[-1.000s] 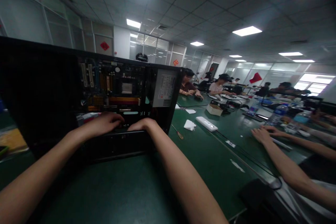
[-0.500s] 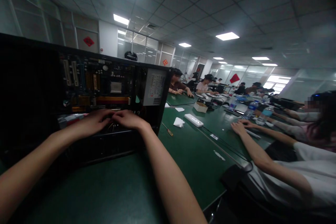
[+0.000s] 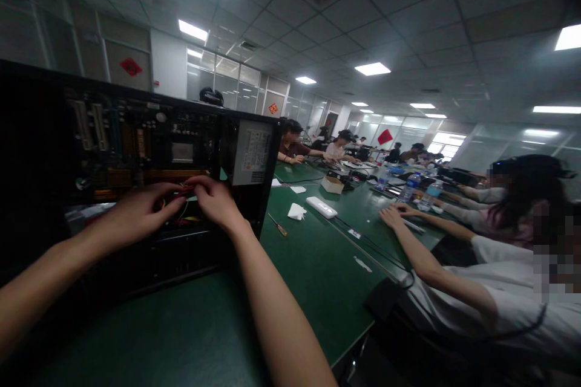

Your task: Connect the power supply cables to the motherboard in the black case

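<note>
A black computer case [image 3: 177, 257] stands open-sided in front of me. Inside it are a motherboard [image 3: 157, 133] and, at the right, a power supply with a white label [image 3: 250, 156]. My left hand [image 3: 136, 208] and my right hand [image 3: 216, 201] meet at the lower part of the case, fingertips close together. Both are closed on thin red and yellow cables [image 3: 187, 218], which show between and below the fingers. The cable ends are too dark and small to make out.
On the green table [image 3: 308, 272], right of the case, lie a screwdriver [image 3: 278, 225], crumpled tissue [image 3: 296, 211] and a white power strip [image 3: 321, 207]. A small open box [image 3: 332, 184] sits farther back. A person in a white shirt [image 3: 512, 278] sits to my right.
My hands have risen slightly from the case's lower part, and red and yellow cables now show between them. The view has turned right, shifting the scene leftward.
</note>
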Action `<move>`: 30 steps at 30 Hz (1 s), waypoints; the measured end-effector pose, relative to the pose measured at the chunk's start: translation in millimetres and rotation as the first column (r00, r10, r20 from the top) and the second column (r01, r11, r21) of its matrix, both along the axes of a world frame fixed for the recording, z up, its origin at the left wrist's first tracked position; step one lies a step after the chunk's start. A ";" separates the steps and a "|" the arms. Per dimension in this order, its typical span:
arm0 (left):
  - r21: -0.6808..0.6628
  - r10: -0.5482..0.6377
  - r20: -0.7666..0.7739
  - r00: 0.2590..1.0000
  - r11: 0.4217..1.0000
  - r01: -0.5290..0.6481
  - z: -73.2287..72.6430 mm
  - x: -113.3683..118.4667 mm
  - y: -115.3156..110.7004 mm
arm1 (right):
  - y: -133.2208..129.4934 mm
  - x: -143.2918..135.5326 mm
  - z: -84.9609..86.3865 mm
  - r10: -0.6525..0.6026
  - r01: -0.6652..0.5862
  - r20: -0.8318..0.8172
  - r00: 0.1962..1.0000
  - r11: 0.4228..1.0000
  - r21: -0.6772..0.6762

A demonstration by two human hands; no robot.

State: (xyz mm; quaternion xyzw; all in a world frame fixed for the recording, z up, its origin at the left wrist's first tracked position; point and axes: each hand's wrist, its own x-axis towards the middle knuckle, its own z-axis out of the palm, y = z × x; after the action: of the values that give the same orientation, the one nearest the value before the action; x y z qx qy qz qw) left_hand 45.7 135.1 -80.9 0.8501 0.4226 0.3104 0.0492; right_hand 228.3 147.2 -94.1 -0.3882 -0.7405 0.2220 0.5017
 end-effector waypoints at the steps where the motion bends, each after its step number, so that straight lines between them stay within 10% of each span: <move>1: 0.020 0.009 -0.025 1.000 1.000 -0.008 -0.6 -0.5 -0.6 | 1.2 0.0 -1.1 0.014 -0.014 0.021 1.000 1.000 -0.024; 10: 0.018 0.176 0.043 0.983 0.984 -0.177 8.1 -4.1 -9.7 | 7.8 0.0 -9.7 0.153 -0.167 0.353 0.923 0.986 0.009; 17: 0.202 0.000 0.042 0.999 0.979 -0.008 8.6 -4.0 -17.2 | 9.9 0.6 14.2 0.179 -0.240 0.617 0.767 0.971 0.016; 24: 0.218 -0.034 0.196 0.980 0.976 -0.010 10.8 -5.4 -24.2 | 12.0 -8.0 2.4 0.527 -0.412 0.465 0.711 0.849 -0.331; 30: 0.193 -0.180 0.120 0.976 0.969 0.155 3.9 -2.1 -23.5 | 5.1 -19.0 -12.2 0.344 -0.282 0.353 0.870 0.935 -0.216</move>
State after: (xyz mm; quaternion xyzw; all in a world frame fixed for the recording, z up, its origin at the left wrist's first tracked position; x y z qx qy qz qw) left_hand 43.6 111.6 -77.0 0.8604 0.3147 0.4001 0.0257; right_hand 209.2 152.3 -106.3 -0.3373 -0.8576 0.2777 0.2713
